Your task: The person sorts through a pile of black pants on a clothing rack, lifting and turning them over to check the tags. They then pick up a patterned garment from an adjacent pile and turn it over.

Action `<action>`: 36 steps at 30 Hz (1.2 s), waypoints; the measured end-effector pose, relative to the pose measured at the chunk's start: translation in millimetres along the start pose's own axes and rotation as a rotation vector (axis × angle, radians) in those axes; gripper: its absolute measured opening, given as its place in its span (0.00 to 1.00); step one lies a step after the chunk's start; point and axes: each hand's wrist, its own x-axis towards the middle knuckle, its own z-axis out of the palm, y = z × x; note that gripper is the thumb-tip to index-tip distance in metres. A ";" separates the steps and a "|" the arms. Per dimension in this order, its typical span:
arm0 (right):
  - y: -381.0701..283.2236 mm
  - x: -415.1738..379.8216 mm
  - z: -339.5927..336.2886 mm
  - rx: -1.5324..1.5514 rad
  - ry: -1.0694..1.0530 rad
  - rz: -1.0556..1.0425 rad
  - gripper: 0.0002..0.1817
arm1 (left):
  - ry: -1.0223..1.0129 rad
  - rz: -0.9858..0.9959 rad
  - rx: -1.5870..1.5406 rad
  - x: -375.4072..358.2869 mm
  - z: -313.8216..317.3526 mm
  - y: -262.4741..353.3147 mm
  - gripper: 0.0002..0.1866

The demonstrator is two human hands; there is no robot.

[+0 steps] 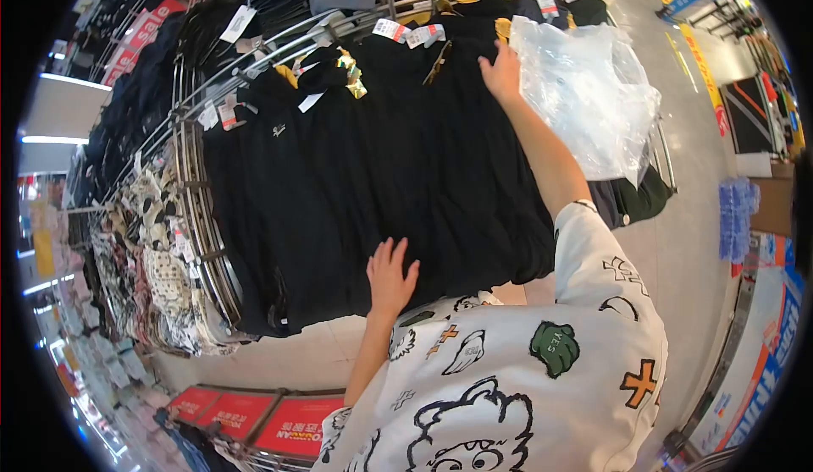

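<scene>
Black trousers (381, 176) lie spread over a metal rack, their tagged waist ends away from me and small pale lettering on one leg. My left hand (391, 279) rests on the near part of the black cloth, fingers extended and a little apart. Farther off, my right hand (503, 72) is at the waist end of the rightmost pair, thumb held apart and fingers straight. Beside its fingertips lies a clear plastic bag (584, 99) with something white or pale inside. White and red price tags (391, 30) and a gold tag (353, 74) stick out along the waistbands.
The rack's metal rails (199, 209) curve around the left side. Patterned garments (169, 277) hang beyond them. Red sign panels (292, 425) stand below. To the right are an aisle floor (699, 159) and a stack of blue-wrapped bottles (737, 218).
</scene>
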 end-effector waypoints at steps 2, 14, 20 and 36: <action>3.8 33.0 14.5 0.041 -0.052 0.078 0.39 | -0.097 -0.022 0.085 -7.0 18.3 3.8 0.25; -21.8 69.5 12.4 0.399 -0.350 0.203 0.36 | -0.102 -0.156 -0.003 -11.3 23.8 16.8 0.18; -14.9 51.6 6.9 0.732 -0.245 0.139 0.26 | -0.123 -0.186 -0.071 -6.0 15.0 24.5 0.17; -189.9 4.4 -144.4 1.717 -1.145 0.673 0.12 | 0.131 -0.423 -1.702 160.0 40.4 -10.0 0.20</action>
